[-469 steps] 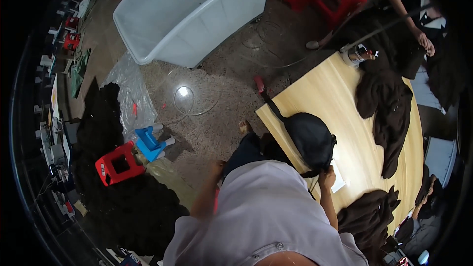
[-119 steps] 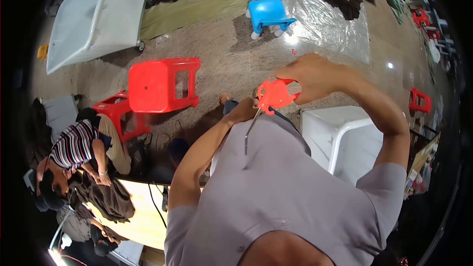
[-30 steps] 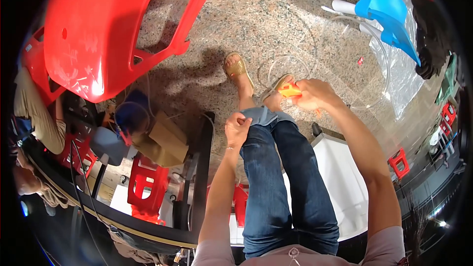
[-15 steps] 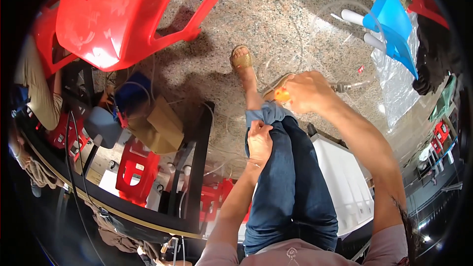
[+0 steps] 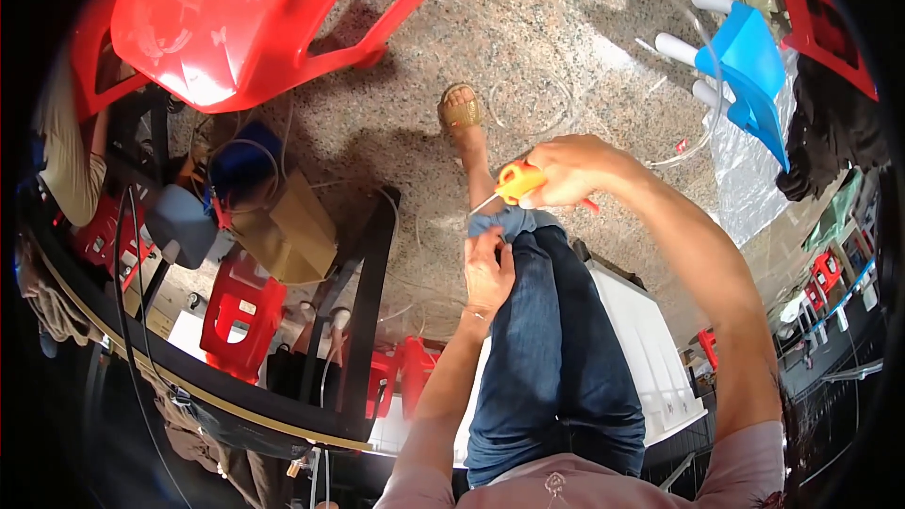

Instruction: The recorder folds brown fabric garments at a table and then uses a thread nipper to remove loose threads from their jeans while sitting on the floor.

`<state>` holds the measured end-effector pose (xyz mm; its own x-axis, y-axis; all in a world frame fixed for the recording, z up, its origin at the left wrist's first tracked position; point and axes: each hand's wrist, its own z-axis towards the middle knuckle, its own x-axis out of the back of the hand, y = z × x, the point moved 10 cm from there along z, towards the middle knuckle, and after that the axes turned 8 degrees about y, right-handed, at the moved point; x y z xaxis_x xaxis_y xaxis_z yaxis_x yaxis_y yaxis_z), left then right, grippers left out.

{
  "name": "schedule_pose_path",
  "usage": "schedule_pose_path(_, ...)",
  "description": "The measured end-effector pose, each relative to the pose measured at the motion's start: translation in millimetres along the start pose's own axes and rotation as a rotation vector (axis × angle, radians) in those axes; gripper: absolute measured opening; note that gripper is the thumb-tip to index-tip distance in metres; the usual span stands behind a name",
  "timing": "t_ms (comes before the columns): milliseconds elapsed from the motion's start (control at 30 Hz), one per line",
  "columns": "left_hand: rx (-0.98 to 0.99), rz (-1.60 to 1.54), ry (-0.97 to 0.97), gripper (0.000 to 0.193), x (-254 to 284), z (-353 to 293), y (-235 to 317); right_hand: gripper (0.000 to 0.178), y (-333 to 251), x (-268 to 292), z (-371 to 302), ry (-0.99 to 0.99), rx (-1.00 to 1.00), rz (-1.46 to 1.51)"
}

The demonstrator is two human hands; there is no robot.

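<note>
Fingers of the right hand (image 5: 577, 172) close around an orange-yellow tool (image 5: 519, 183), held above the lower legs, its thin shaft (image 5: 485, 204) slanting to the rolled cuff (image 5: 514, 222) of the blue jeans (image 5: 526, 358). The left hand (image 5: 490, 273) rests curled against that cuff; whether it pinches the cloth I cannot tell. Beyond lie a gold sandal (image 5: 462, 113) on speckled floor (image 5: 528, 0), a white bin (image 5: 646, 349) beside the legs, a red stool (image 5: 203, 28) upper left and a blue stool (image 5: 749, 47) upper right.

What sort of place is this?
Probably a workshop, perhaps for clothes: I see a red plastic stool, a black-framed table and a crumpled dark heap of cloth.
</note>
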<state>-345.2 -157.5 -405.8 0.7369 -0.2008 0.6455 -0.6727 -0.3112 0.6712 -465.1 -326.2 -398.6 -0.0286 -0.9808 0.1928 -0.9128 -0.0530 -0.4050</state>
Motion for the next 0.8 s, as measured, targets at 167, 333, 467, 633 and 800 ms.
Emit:
schedule_pose_path(167,0.149,0.018,-0.105,0.018,-14.5,0.5,-19.7,0.026,20.3,-17.3,15.0,0.196,-0.033,-0.106)
schedule_pose_path(333,-0.030,0.075,-0.104,0.014,-29.1,1.3,3.9,0.027,16.3,-19.9,10.8,0.063,-0.048,0.071)
schedule_pose_path(467,-0.056,0.090,-0.136,0.015,-40.8,3.9,19.8,0.029,5.9,-20.9,19.6,0.143,-0.015,-0.059)
schedule_pose_path(633,-0.037,0.016,-0.139,0.016,-45.3,7.1,28.3,0.024,-24.2,-17.8,25.0,0.271,0.051,-0.044)
schedule_pose_path(800,-0.050,-0.013,-0.160,0.022,-62.3,10.9,33.4,0.026,-41.5,-26.8,29.3,0.110,0.120,-0.107)
